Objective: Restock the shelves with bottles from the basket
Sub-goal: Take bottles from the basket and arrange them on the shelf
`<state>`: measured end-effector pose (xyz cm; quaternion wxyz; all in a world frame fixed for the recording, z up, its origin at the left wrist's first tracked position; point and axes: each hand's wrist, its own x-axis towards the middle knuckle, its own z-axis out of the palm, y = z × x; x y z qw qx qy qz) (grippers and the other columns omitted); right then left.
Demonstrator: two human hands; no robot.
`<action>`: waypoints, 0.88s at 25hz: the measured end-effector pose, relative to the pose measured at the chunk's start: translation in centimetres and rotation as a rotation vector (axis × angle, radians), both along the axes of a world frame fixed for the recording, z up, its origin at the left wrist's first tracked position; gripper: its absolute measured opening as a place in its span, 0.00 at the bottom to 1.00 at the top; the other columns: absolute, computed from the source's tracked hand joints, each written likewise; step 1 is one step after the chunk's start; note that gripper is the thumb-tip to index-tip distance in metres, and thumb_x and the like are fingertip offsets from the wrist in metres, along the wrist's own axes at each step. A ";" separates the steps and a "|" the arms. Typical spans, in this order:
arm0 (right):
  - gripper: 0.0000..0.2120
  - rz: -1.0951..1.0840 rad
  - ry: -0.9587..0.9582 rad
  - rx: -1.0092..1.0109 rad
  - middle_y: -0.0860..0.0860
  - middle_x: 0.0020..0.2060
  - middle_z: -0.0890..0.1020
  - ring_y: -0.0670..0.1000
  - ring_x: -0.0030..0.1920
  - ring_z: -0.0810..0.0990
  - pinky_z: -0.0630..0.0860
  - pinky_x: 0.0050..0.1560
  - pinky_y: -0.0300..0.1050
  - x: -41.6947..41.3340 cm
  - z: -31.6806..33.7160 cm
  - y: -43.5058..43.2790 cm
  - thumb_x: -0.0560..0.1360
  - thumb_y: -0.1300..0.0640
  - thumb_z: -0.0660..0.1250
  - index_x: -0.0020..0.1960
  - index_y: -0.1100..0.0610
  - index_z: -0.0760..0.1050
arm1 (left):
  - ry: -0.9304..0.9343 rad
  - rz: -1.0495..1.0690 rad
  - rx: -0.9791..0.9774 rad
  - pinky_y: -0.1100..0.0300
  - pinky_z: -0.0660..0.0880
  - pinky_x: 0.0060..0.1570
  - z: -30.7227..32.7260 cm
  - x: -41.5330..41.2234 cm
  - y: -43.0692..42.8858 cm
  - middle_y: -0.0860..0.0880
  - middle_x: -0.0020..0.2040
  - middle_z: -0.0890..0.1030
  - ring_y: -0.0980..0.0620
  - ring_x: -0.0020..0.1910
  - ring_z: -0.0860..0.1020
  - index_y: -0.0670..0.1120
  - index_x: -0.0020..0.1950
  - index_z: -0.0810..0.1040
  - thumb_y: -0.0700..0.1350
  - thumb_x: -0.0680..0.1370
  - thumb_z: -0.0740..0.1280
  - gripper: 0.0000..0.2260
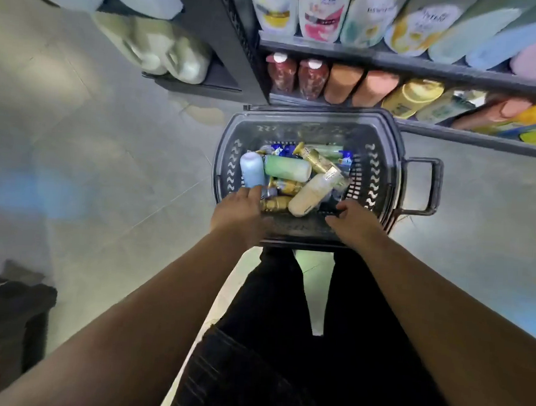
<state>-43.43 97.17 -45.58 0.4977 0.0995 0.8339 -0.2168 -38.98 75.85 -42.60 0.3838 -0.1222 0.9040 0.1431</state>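
Several bottles lay heaped in one dark slotted basket (383, 165), which stood on the floor (109, 132) against the shelves (392, 65).
- Contents: pale blue bottle (252, 171), pale green bottle (288, 168), cream bottle (310, 194), gold bottles (317, 162).
- Labels: print too blurred to read, in the basket and on the shelves.
- Left hand (241, 210): fingers loosely stretched, tips at the blue bottle's near end.
- Right hand (349, 221): at the basket's near rim, fingers bent. Whether it gripped anything could not be told.

Floor (93, 137): large grey tiles with thin pale joints and a dull sheen. A yellowish stain (204, 114) lies on a tile just beside the foot of the shelving unit (208, 22). The unit is dark metal with a perforated upright, its boards running off to the right. A bluish patch of light (43, 197) falls on the floor at left. A dark, low piece of furniture (12, 310) stands at lower left, too blurred to identify.
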 end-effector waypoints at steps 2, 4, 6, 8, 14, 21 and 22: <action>0.21 -0.080 -0.090 0.013 0.55 0.56 0.79 0.57 0.56 0.78 0.75 0.55 0.47 0.9 -4.3 -2.0 0.76 0.49 0.65 0.66 0.56 0.70 | -0.047 0.039 0.017 0.50 0.69 0.63 -3.9 0.3 -2.0 0.44 0.69 0.72 0.42 0.67 0.70 0.49 0.75 0.63 0.56 0.76 0.67 0.29; 0.22 -0.126 -0.138 0.018 0.55 0.56 0.78 0.57 0.57 0.78 0.74 0.54 0.46 0.7 -9.1 -3.4 0.76 0.49 0.66 0.67 0.57 0.69 | -0.077 0.101 0.034 0.49 0.71 0.63 -8.4 0.7 -3.1 0.45 0.68 0.72 0.42 0.66 0.71 0.50 0.74 0.65 0.56 0.75 0.68 0.29; 0.28 -0.189 -0.152 0.034 0.55 0.61 0.77 0.57 0.59 0.76 0.72 0.51 0.44 0.2 -14.2 -4.0 0.75 0.47 0.68 0.71 0.58 0.67 | -0.101 0.141 0.049 0.49 0.70 0.65 -12.7 1.1 -3.2 0.46 0.71 0.70 0.43 0.68 0.70 0.50 0.75 0.63 0.55 0.76 0.68 0.30; 0.33 -0.292 -0.153 0.059 0.54 0.65 0.75 0.56 0.62 0.75 0.72 0.55 0.44 -0.1 -19.6 -3.9 0.72 0.45 0.70 0.72 0.57 0.66 | -0.107 0.176 0.080 0.50 0.67 0.66 -16.9 1.7 -2.5 0.46 0.72 0.68 0.43 0.70 0.68 0.50 0.76 0.62 0.53 0.77 0.69 0.30; 0.50 -0.816 -0.235 0.134 0.52 0.72 0.68 0.56 0.67 0.72 0.71 0.66 0.55 0.8 -33.0 -4.6 0.64 0.41 0.77 0.77 0.55 0.56 | -0.017 0.261 0.102 0.51 0.67 0.64 -25.6 3.9 -1.3 0.45 0.70 0.71 0.43 0.67 0.70 0.49 0.75 0.65 0.52 0.76 0.70 0.29; 0.47 -1.100 -0.001 0.127 0.54 0.70 0.68 0.55 0.68 0.70 0.70 0.64 0.48 0.6 -37.0 -6.5 0.66 0.48 0.79 0.74 0.58 0.55 | 0.059 0.202 0.070 0.51 0.66 0.65 -29.4 5.1 -2.5 0.44 0.68 0.72 0.43 0.67 0.70 0.47 0.74 0.66 0.52 0.74 0.71 0.30; 0.46 -1.061 0.024 0.127 0.54 0.69 0.70 0.55 0.67 0.71 0.70 0.63 0.47 0.9 -36.8 -6.4 0.66 0.48 0.78 0.73 0.58 0.56 | 0.052 0.215 0.068 0.51 0.66 0.65 -29.3 5.1 -2.5 0.44 0.68 0.72 0.43 0.67 0.70 0.46 0.74 0.67 0.51 0.74 0.71 0.30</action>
